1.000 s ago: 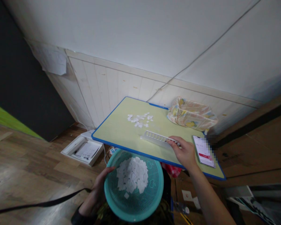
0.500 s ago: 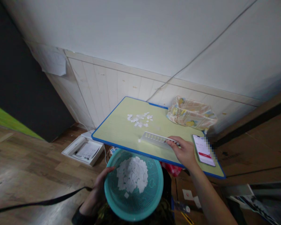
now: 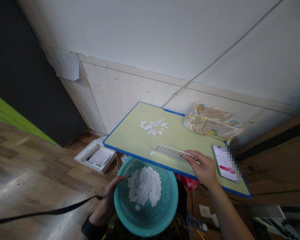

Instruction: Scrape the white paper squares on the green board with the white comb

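My left hand grips the left rim of a teal mesh basket, which sits below the table's front edge. Many small white paper pieces lie inside it. In my right hand is one end of a long white slotted strip, held low over the yellow-green table with blue edging. One small scrap is by the strip's left end. Further back, a loose cluster of white scraps is spread on the tabletop.
A patterned cloth-covered basket stands at the table's back right, with a phone in front of it. An open white box is on the floor at left. Cardboard rises at right.
The view has shifted, so most things appear further right. The strip and my right hand have come slightly nearer the front edge, with the small scrap at the strip's end.
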Available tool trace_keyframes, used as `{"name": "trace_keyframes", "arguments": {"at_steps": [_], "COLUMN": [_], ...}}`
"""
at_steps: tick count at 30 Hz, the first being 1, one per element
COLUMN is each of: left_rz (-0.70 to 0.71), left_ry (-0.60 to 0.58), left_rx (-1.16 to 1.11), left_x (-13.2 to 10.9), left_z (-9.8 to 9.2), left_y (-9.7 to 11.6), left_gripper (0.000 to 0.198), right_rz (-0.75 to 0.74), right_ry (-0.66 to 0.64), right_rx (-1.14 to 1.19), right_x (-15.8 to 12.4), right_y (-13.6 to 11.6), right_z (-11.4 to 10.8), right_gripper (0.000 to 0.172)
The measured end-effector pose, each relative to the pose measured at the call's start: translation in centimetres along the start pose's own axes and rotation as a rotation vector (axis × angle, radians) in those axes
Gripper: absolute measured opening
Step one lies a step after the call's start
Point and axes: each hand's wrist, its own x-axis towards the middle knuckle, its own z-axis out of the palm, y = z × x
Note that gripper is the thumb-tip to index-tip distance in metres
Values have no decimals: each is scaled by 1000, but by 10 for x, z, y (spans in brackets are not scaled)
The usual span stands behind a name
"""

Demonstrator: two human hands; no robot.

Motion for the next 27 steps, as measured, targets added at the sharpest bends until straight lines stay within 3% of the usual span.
{"name": "trace_keyframes", "arguments": {"at_steps": [7, 10, 15, 22, 27], "left_rz": [12, -4, 8, 40, -10], "left_ry": [15, 23, 19, 19, 7], "left_rx": [-13, -17, -32, -53, -49], "left_x": [-3, -2, -1, 3, 1], "left_z": [-4, -6, -9, -12, -9], "left_y": [-1, -2, -3, -3, 0], "left_gripper": [20, 20, 16, 16, 19], "right_rz": [61, 100, 108, 117, 110], "right_ry": [43, 53, -28, -107, -116], "right_rx": [27, 75, 186, 253, 236], "right_x": [-6, -7, -10, -12, -11], "right_y": [5, 10, 16, 17, 19], "right_z": [4, 7, 15, 18, 18], "right_gripper": [10, 22, 12, 13, 15]}}
